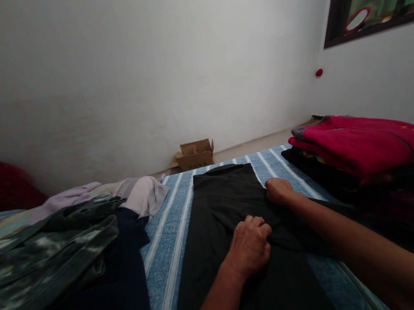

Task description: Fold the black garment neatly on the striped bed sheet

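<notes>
A pair of black trousers [201,257] lies spread on the bed in front of me, with its waistband at the far end. My left hand [250,245] rests on the middle of the trousers, its fingers curled into the cloth. Farther forward, my right hand [279,189] is closed on the trousers' right edge, below the waistband. Its fingertips are partly hidden. Dark cloth runs off to the right beneath my right forearm, and I cannot tell whether it is all one garment.
Under the clothes is a blue and white striped bedsheet [173,215]. Camouflage-patterned clothing [53,261] and other garments are heaped on the left. A folded pink-red garment [366,144] tops a stack on the right. Beyond the bed, an open cardboard box [195,157] stands near the wall.
</notes>
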Demonstrator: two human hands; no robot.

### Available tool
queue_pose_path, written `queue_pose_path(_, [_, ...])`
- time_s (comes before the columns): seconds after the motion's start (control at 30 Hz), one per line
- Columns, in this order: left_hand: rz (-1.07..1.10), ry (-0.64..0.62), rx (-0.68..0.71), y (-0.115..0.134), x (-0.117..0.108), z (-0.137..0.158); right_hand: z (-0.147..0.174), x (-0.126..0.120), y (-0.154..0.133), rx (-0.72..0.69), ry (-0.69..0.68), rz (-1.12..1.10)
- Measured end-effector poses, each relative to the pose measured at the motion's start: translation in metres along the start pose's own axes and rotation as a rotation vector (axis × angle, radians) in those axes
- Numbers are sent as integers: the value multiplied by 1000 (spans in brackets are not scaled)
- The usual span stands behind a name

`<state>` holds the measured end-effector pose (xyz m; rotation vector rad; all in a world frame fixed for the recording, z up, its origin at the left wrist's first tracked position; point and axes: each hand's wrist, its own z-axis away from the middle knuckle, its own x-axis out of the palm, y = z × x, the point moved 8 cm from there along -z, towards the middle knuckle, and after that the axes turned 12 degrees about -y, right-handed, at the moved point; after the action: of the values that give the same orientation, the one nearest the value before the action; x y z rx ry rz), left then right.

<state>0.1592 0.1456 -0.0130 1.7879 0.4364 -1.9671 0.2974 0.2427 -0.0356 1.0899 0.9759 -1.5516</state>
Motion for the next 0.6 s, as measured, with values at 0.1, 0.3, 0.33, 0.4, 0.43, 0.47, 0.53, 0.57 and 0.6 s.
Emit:
queue_pose_path(0.1, [-7,1,0,0,1,0,2,-1,0,-8,56,50])
queue_pose_path(0.3, [45,7,13,2,0,1,4,4,2,-40,89,116])
queue_pose_path(0.33, [62,19,11,1,0,1,4,5,2,-47,91,121])
queue_pose_path(0.4, [106,74,-12,-1,-1,1,4,6,3,-60,96,128])
queue_pose_path(0.43, [126,119,-36,-4,-2,0,4,6,3,-66,97,130])
queue_pose_path(0.47, [140,171,-66,-7,-4,0,4,6,4,-72,98,132])
queue_pose_path(0.53, [131,278,-131,-14,-8,0,4,6,5,-77,97,132])
queue_pose_path(0.57, [107,325,-169,-18,-10,0,3,6,6,-77,95,131])
queue_pose_path(0.6, [73,360,-210,-22,-12,0,3,6,6,-75,95,129])
